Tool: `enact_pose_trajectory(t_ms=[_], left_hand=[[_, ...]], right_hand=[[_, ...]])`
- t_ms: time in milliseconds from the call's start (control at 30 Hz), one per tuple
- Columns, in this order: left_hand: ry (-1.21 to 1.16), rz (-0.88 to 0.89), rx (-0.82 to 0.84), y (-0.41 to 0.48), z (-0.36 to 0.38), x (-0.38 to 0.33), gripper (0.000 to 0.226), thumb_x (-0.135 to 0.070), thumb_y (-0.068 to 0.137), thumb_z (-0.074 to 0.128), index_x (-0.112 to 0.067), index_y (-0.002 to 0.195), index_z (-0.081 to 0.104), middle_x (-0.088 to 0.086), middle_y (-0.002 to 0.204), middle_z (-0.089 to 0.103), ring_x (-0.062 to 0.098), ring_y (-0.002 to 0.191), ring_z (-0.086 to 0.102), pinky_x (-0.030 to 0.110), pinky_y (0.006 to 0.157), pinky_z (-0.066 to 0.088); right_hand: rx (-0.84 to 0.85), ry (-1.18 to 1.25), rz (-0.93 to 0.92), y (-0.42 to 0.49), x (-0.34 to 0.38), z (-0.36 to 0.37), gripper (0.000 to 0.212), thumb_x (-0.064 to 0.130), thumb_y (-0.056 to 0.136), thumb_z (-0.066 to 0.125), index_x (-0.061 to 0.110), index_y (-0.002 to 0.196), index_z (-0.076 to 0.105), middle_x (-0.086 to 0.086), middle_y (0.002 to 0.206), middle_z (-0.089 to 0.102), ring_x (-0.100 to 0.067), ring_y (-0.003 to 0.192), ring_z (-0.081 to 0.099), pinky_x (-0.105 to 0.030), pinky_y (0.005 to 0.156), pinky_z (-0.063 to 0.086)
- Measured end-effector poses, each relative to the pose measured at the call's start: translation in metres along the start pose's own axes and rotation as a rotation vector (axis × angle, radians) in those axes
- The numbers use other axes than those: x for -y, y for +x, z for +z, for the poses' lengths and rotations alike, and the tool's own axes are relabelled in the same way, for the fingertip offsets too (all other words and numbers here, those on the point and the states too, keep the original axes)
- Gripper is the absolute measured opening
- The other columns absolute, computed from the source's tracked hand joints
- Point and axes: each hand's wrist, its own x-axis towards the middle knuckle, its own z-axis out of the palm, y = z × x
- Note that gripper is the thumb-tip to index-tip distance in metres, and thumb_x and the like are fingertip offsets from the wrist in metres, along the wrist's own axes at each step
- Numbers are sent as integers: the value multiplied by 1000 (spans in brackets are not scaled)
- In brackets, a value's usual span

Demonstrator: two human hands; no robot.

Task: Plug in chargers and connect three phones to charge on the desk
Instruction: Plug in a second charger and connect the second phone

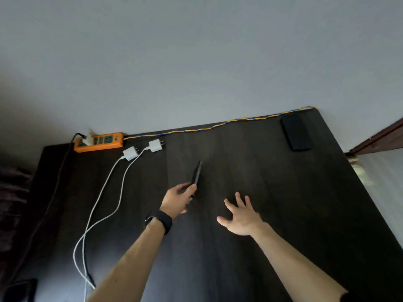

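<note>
My left hand [177, 200] grips a dark phone [197, 174] held on edge above the middle of the dark desk [250, 171]. My right hand [241, 215] hovers beside it with fingers spread, holding nothing. A second black phone [297, 135] lies flat at the far right corner. A third dark phone [20, 289] shows at the bottom left edge. Two white chargers [130, 153] [156, 145] lie unplugged near an orange power strip [99, 142] at the far left; a white plug [88, 139] sits in the strip. Their white cables [102, 205] trail toward me.
A twisted yellow-and-blue cord [218, 124] runs along the desk's back edge against the grey wall. A black cable [58, 177] drops from the strip along the desk's left side. A brown door frame [379, 138] stands to the right, with pale floor below.
</note>
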Motion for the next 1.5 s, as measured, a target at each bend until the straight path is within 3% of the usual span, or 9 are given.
enact_pose_trajectory(t_ms=[100, 233, 467, 800, 900, 1000, 1233, 1400, 1500], left_hand=[[-198, -70, 127, -57, -10, 17, 30, -39, 89, 70, -22, 113, 70, 1, 79, 63, 16, 73, 58, 32, 65, 50], [-129, 54, 94, -118, -30, 48, 35, -36, 89, 70, -22, 121, 66, -11, 83, 70, 2, 69, 63, 24, 70, 52], [421, 218, -209, -196, -84, 132, 70, -72, 72, 48, -40, 133, 56, -7, 125, 59, 10, 118, 52, 25, 106, 39], [291, 202, -387, -249, -241, 259, 47, -55, 83, 66, -32, 123, 58, -17, 115, 56, 3, 110, 57, 21, 97, 45], [384, 151, -461, -248, -291, 299, 49, -44, 89, 64, -25, 132, 53, -5, 131, 53, 15, 123, 50, 26, 104, 39], [575, 92, -494, -233, -330, 331, 63, -40, 84, 66, -21, 141, 48, 8, 145, 46, 32, 131, 45, 39, 110, 37], [852, -33, -319, -198, -372, 348, 76, -60, 90, 49, -46, 154, 11, 7, 166, -1, 42, 150, -2, 55, 119, 8], [912, -42, -244, -191, -383, 363, 68, -50, 98, 42, -39, 156, 6, 2, 166, -4, 42, 149, 7, 56, 118, 18], [862, -44, -266, -195, -379, 375, 67, -50, 100, 41, -38, 156, 8, -1, 166, -2, 39, 149, 10, 53, 118, 24]], right_hand=[[41, 342, 32, -22, 26, -18, 84, 80, 89, 32, 26, 153, 38, -4, 166, 23, -28, 153, 20, -49, 120, 24], [156, 1047, -68, -72, 65, 0, 70, 72, 87, 49, 21, 133, 61, -4, 128, 70, -21, 111, 70, -42, 102, 52], [68, 1248, -207, -146, 151, 81, 21, 21, 99, 62, 6, 110, 71, -15, 104, 77, -27, 94, 76, -34, 76, 62], [62, 1010, -164, -170, 285, 213, 17, 12, 100, 59, -3, 98, 66, -18, 89, 74, -20, 72, 69, -32, 64, 57], [70, 843, -177, -160, 316, 250, 17, 17, 98, 60, 3, 93, 67, -24, 80, 68, -18, 66, 60, -28, 58, 54], [23, 724, -147, -144, 347, 280, 14, 19, 95, 60, 15, 86, 69, -6, 68, 63, -15, 52, 55, -35, 59, 53], [-73, 535, -66, -107, 395, 303, 23, 38, 93, 55, 18, 101, 63, -3, 86, 71, -28, 71, 67, -48, 77, 61], [-119, 435, -24, -94, 414, 302, 19, 41, 95, 52, 23, 88, 51, -6, 101, 68, -30, 88, 65, -40, 84, 57], [-159, 422, -9, -94, 419, 303, 18, 36, 96, 56, 22, 108, 57, -7, 113, 70, -34, 97, 68, -46, 83, 59]])
